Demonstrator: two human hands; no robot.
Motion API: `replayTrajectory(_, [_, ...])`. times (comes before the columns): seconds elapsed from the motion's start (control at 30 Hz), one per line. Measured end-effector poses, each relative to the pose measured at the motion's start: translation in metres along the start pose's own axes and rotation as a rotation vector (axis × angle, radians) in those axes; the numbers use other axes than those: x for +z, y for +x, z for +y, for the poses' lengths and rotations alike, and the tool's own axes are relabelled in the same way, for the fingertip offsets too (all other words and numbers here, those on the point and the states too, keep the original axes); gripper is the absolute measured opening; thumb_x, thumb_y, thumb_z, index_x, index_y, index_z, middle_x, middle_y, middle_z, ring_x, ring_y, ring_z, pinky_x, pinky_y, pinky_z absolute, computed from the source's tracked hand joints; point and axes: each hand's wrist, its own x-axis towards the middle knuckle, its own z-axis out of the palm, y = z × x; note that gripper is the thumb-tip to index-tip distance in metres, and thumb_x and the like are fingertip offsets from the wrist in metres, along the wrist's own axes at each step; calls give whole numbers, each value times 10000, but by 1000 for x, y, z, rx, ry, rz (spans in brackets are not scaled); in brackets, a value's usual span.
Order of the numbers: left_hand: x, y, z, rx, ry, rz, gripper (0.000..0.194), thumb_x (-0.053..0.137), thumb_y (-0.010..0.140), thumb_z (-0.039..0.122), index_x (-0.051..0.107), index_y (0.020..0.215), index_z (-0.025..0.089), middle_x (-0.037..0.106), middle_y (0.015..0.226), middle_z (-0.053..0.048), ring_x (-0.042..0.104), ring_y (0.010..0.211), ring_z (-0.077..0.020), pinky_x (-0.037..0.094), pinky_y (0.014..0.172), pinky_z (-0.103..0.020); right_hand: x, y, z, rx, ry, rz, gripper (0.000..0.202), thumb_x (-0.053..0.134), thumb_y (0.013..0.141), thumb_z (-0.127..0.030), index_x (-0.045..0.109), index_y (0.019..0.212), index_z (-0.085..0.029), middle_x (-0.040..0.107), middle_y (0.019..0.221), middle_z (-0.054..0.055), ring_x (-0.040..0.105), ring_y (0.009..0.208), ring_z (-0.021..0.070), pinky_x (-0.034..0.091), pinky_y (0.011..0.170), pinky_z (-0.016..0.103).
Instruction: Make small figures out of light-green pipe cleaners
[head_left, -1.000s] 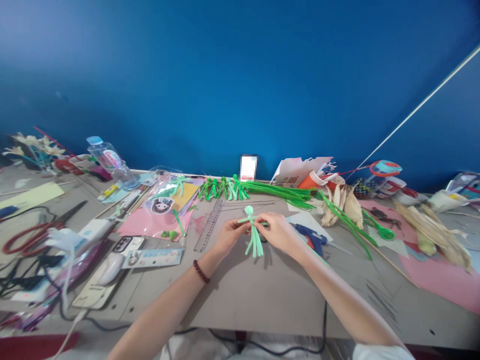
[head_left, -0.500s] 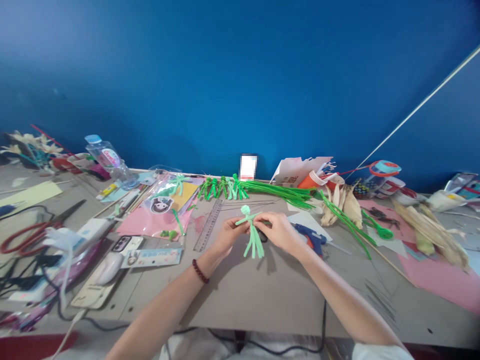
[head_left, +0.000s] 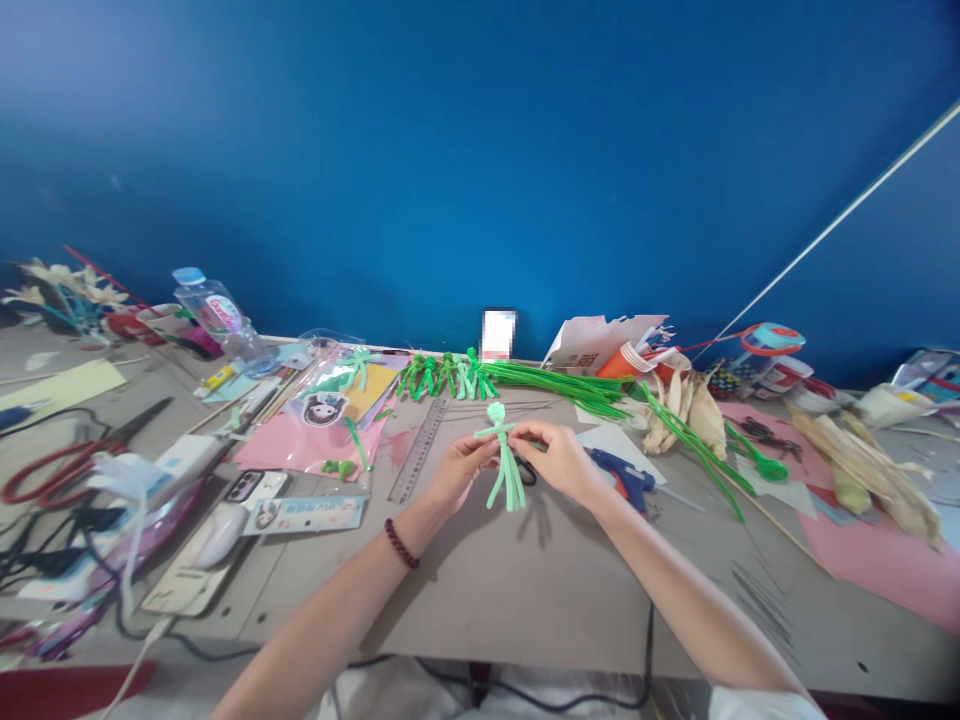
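A pale green pipe-cleaner figure (head_left: 505,470) hangs upright between my hands, its round head on top and several legs dangling. My left hand (head_left: 461,470) pinches its left arm, with a dark red bead bracelet on that wrist. On the other side, the fingertips of my right hand (head_left: 553,458) close on the figure's right arm. Behind it, a row of similar green figures (head_left: 448,376) lies by the wall, beside a bundle of green pipe cleaners (head_left: 562,385). A blue glue gun (head_left: 634,480) lies just right of my right hand.
Left are a ruler (head_left: 418,452), a plastic bag (head_left: 324,405), red-handled scissors (head_left: 67,470), a mouse (head_left: 219,535) and a bottle (head_left: 217,310). Right are dried husks (head_left: 881,475), loose green stems (head_left: 694,440) and pink paper (head_left: 877,560). A phone (head_left: 499,333) leans on the wall.
The figure has tilted slightly, and its head has moved a little up and to the right. Both hands keep their hold in nearly the same place.
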Motion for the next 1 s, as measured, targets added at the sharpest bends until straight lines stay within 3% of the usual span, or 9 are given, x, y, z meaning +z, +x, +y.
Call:
replayTrajectory(0.7, [0, -1, -3, 40, 64, 66, 218, 793, 618, 337, 745, 744, 167, 713, 741, -41, 597, 644, -138, 460, 678, -275, 0, -3, -6, -8, -36, -3, 172, 516, 824, -258, 676, 816, -195, 715, 795, 22, 643, 739, 180, 486, 699, 262])
replayTrajectory(0.87, [6, -3, -1, 33, -6, 41, 277, 763, 655, 366, 744, 864, 185, 724, 856, -52, 633, 759, -163, 456, 730, -276, 3, -3, -5, -50, -129, 86, 168, 517, 831, -245, 679, 813, -204, 709, 818, 30, 636, 753, 182, 480, 715, 274])
replayTrajectory(1.0, [8, -3, 0, 43, -6, 81, 272, 795, 614, 333, 742, 833, 180, 722, 849, -51, 615, 746, -144, 443, 712, -248, 7, -4, -2, -79, -245, 123, 155, 528, 825, -208, 682, 822, -215, 695, 821, 43, 615, 747, 183, 465, 680, 275])
